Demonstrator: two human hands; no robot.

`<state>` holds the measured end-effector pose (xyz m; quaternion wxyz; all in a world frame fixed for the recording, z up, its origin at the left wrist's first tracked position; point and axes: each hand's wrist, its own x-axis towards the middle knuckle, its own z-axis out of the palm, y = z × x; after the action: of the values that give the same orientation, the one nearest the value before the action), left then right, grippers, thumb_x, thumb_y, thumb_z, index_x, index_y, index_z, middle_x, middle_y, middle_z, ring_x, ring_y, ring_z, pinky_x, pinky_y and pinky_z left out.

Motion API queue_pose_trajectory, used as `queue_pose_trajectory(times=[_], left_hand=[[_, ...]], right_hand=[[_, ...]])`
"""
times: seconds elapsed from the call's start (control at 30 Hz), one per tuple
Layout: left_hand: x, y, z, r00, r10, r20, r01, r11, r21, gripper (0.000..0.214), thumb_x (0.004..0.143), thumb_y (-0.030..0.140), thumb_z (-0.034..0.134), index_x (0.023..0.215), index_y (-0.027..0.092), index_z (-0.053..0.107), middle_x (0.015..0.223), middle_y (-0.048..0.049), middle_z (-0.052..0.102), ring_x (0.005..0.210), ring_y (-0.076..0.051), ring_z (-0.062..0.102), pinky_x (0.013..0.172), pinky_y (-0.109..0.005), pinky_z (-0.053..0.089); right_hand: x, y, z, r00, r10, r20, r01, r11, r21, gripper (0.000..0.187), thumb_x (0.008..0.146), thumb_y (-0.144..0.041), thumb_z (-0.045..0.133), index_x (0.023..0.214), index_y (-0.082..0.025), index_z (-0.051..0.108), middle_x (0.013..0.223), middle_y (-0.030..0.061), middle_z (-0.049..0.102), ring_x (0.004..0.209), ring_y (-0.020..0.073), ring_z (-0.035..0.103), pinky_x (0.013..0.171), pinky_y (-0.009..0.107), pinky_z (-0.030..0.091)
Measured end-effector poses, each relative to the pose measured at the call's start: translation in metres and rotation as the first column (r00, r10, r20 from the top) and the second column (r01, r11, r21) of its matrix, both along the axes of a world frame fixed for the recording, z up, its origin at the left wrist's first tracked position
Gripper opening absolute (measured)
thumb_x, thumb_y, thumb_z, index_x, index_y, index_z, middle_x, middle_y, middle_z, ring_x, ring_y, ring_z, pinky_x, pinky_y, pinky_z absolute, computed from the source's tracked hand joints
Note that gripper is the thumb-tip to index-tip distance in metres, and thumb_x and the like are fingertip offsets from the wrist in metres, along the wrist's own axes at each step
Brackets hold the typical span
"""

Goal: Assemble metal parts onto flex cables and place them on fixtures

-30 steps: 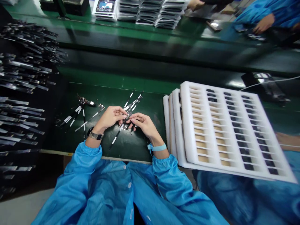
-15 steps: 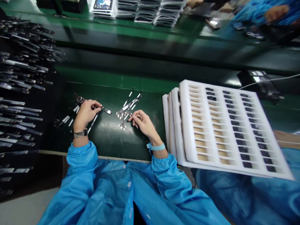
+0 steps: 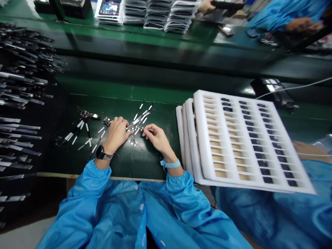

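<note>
My left hand point(image 3: 118, 135), with a watch on its wrist, has its thumb and fingers closed at the left side of a pile of thin flex cables point(image 3: 141, 116). Those cables are dark strips with white sections and small metallic ends. Opposite it, my right hand point(image 3: 156, 137), wearing a light blue wrist band, pinches a small flex cable end at the pile's right side. Fingers partly cover what both hands grip. Left of my left hand lie another small cable bunch point(image 3: 106, 121) and a cluster of flex cables with a metallic module point(image 3: 84, 114).
Stacked white foam trays point(image 3: 218, 138) with slots stand at the right. Many flex cables point(image 3: 20, 93) hang over the dark left side. Across the green bench are stacks of thin trays point(image 3: 158, 14) and a co-worker's hands point(image 3: 299, 24). A second person's blue clothing point(image 3: 259, 214) shows at lower right.
My left hand has left the cluster at the left and moved right to the cable pile, closing on a cable there. The right hand stays at the pile. The view has shifted slightly.
</note>
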<state>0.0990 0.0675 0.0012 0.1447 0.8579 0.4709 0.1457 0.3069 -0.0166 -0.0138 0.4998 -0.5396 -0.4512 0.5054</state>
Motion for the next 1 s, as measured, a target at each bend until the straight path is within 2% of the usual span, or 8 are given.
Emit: queue_pose_trajectory(times=[0.33, 0.43, 0.53, 0.67, 0.73, 0.8, 0.9, 1.0], left_hand=[[0.002, 0.001, 0.009, 0.973, 0.049, 0.225, -0.020, 0.991, -0.130, 0.017, 0.088, 0.015, 0.077, 0.089, 0.023, 0.062, 0.095, -0.0073, 0.068, 0.099, -0.029, 0.062, 0.090, -0.043, 0.049], [0.003, 0.000, 0.019, 0.897, 0.112, 0.428, -0.022, 0.978, -0.208, 0.009, 0.092, 0.021, 0.072, 0.090, 0.022, 0.063, 0.095, -0.0050, 0.070, 0.092, -0.023, 0.065, 0.089, -0.038, 0.052], [-0.001, -0.002, 0.033, 0.734, 0.189, 0.653, 0.009, 0.958, -0.287, 0.014, 0.090, 0.032, 0.077, 0.092, 0.021, 0.068, 0.098, -0.0053, 0.074, 0.096, -0.023, 0.069, 0.094, -0.038, 0.055], [-0.017, -0.005, 0.055, 0.484, 0.283, 0.828, 0.264, 0.855, -0.446, 0.024, 0.081, 0.038, 0.087, 0.093, 0.020, 0.076, 0.084, -0.0036, 0.071, 0.074, -0.021, 0.073, 0.070, -0.035, 0.059], [-0.026, -0.006, 0.063, 0.459, 0.295, 0.838, 0.407, 0.769, -0.493, 0.027, 0.077, 0.039, 0.091, 0.089, 0.019, 0.079, 0.080, -0.0034, 0.070, 0.059, -0.018, 0.069, 0.054, -0.031, 0.053], [-0.032, -0.006, 0.068, 0.505, 0.297, 0.811, 0.466, 0.696, -0.545, 0.032, 0.073, 0.038, 0.095, 0.092, 0.017, 0.082, 0.079, -0.0041, 0.071, 0.052, -0.015, 0.065, 0.047, -0.028, 0.047], [-0.033, -0.007, 0.067, 0.596, 0.300, 0.745, 0.454, 0.639, -0.621, 0.046, 0.068, 0.033, 0.099, 0.108, 0.017, 0.082, 0.075, -0.0031, 0.073, 0.051, -0.013, 0.064, 0.049, -0.025, 0.048], [-0.027, -0.005, 0.059, 0.682, 0.256, 0.685, 0.424, 0.625, -0.655, 0.038, 0.070, 0.030, 0.097, 0.101, 0.016, 0.080, 0.072, -0.0036, 0.075, 0.055, -0.013, 0.065, 0.055, -0.024, 0.051]], right_hand=[[0.000, -0.002, 0.009, 0.995, -0.066, 0.072, 0.061, 0.996, 0.068, 0.031, 0.092, -0.050, 0.077, 0.094, -0.020, 0.070, 0.087, 0.0049, 0.071, 0.079, 0.0192, 0.063, 0.076, 0.033, 0.052], [0.002, -0.006, 0.018, 0.986, -0.154, 0.068, 0.146, 0.983, 0.113, 0.031, 0.093, -0.051, 0.076, 0.095, -0.021, 0.070, 0.088, 0.0045, 0.070, 0.079, 0.0197, 0.062, 0.076, 0.034, 0.052], [0.004, -0.008, 0.021, 0.955, -0.292, 0.056, 0.281, 0.947, 0.155, 0.029, 0.095, -0.051, 0.075, 0.097, -0.022, 0.069, 0.086, 0.0039, 0.068, 0.076, 0.0190, 0.060, 0.072, 0.033, 0.052], [0.010, -0.005, 0.015, 0.848, -0.528, -0.032, 0.527, 0.837, 0.150, 0.031, 0.095, -0.051, 0.076, 0.101, -0.022, 0.068, 0.084, 0.0019, 0.065, 0.068, 0.0150, 0.055, 0.061, 0.029, 0.047], [0.014, -0.003, 0.012, 0.782, -0.615, -0.100, 0.624, 0.769, 0.141, 0.032, 0.093, -0.051, 0.078, 0.101, -0.022, 0.068, 0.082, 0.0011, 0.064, 0.064, 0.0131, 0.053, 0.055, 0.026, 0.042], [0.017, -0.001, 0.010, 0.748, -0.645, -0.154, 0.663, 0.737, 0.130, 0.032, 0.092, -0.050, 0.080, 0.100, -0.022, 0.068, 0.081, 0.0009, 0.064, 0.062, 0.0122, 0.051, 0.051, 0.025, 0.038], [0.017, -0.001, 0.012, 0.804, -0.569, -0.172, 0.588, 0.804, 0.090, 0.032, 0.090, -0.049, 0.082, 0.098, -0.021, 0.069, 0.080, 0.0012, 0.066, 0.059, 0.0118, 0.052, 0.048, 0.025, 0.037], [0.012, -0.005, 0.016, 0.952, -0.264, -0.157, 0.268, 0.963, 0.005, 0.033, 0.087, -0.049, 0.085, 0.094, -0.020, 0.072, 0.076, 0.0015, 0.069, 0.055, 0.0114, 0.052, 0.048, 0.025, 0.037]])
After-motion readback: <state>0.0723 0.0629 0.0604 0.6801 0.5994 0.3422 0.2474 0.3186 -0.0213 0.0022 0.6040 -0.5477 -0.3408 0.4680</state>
